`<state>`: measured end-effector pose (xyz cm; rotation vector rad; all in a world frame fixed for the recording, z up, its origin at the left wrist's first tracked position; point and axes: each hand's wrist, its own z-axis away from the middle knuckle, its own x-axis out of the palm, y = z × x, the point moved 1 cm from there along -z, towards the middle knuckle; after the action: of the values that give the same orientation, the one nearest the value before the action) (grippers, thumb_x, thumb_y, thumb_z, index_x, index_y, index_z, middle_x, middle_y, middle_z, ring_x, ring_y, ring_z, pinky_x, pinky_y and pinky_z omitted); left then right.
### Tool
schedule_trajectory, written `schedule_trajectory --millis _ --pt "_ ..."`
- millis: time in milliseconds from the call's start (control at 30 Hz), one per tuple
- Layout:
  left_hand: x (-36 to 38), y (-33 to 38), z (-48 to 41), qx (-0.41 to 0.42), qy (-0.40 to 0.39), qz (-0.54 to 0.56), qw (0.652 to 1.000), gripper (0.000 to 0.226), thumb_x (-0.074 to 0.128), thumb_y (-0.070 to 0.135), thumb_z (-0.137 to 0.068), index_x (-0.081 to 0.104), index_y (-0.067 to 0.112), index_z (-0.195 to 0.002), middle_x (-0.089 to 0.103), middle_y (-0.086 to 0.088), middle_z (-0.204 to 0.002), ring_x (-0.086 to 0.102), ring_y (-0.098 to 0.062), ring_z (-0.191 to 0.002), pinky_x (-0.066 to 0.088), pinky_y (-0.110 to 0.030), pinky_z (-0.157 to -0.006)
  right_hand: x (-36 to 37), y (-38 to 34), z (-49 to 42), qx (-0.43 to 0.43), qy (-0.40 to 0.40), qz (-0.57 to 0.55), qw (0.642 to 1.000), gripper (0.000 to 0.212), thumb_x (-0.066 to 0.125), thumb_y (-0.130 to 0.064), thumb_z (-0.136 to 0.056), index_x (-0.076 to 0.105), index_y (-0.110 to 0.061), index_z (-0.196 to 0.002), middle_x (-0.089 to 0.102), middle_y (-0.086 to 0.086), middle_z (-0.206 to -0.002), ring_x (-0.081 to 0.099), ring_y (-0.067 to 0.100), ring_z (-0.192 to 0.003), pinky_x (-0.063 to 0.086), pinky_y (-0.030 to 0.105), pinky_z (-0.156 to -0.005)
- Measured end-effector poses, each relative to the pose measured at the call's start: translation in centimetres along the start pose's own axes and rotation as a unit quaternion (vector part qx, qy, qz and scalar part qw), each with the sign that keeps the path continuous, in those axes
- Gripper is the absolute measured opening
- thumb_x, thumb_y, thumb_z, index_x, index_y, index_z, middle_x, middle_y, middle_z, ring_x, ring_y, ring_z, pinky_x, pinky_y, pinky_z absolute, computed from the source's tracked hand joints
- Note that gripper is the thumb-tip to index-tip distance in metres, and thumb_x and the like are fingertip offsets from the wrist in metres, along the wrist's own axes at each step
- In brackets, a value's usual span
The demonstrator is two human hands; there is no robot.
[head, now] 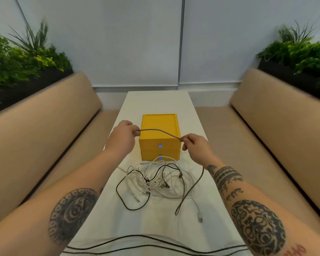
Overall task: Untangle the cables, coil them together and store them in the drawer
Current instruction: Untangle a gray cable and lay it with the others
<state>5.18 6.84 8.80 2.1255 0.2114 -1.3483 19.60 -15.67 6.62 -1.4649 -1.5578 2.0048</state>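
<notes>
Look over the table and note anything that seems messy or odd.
White and black cables lie in a tangled heap on the table, before the yellow drawer box. The left hand and right hand pinch a grey cable above it.

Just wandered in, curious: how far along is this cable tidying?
Early days; nothing looks finished. In hand: left hand and right hand pinch a grey cable stretched between them. Left: the tangle of cables lies uncoiled on the table; the yellow drawer box looks closed.
</notes>
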Motion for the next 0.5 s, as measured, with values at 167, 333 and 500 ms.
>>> schedule_trajectory --millis 167,333,500 --pt "-1.2 2.2 0.2 -0.043 -0.049 0.234 0.970 0.026 0.049 0.023 -0.100 0.066 0.032 -0.084 0.064 0.002 -0.073 0.065 -0.021 -0.069 0.054 -0.037 -0.068 0.2 -1.0 0.4 -0.052 -0.006 -0.035 0.998 0.026 0.046 -0.031 -0.104 0.070 -0.021 -0.103 0.057 -0.008 -0.073 0.046 -0.001 -0.050 0.033 0.021 -0.053" --pt "-1.3 1.8 1.0 -0.019 -0.083 0.220 0.972 0.024 0.052 0.029 -0.100 0.073 0.038 -0.090 0.061 0.014 -0.069 0.053 -0.009 -0.059 0.044 -0.029 -0.056 -1.2 -2.2 -0.6 -0.046 0.097 -0.137 0.985 0.020 0.055 -0.029 -0.100 0.072 -0.022 -0.092 0.051 -0.021 -0.049 0.041 0.000 -0.042 0.030 0.022 -0.049" --pt "-1.4 -1.7 2.0 -0.055 -0.185 0.014 0.981 0.032 0.051 0.025 -0.096 0.063 0.036 -0.069 0.065 0.003 -0.084 0.056 -0.018 -0.074 0.044 -0.030 -0.062 -3.6 -2.8 -0.7 -0.072 0.010 -0.035 0.997 0.009 0.074 -0.030 -0.088 0.073 -0.023 -0.083 0.062 -0.010 -0.066 0.050 -0.004 -0.050 0.042 0.019 -0.054"
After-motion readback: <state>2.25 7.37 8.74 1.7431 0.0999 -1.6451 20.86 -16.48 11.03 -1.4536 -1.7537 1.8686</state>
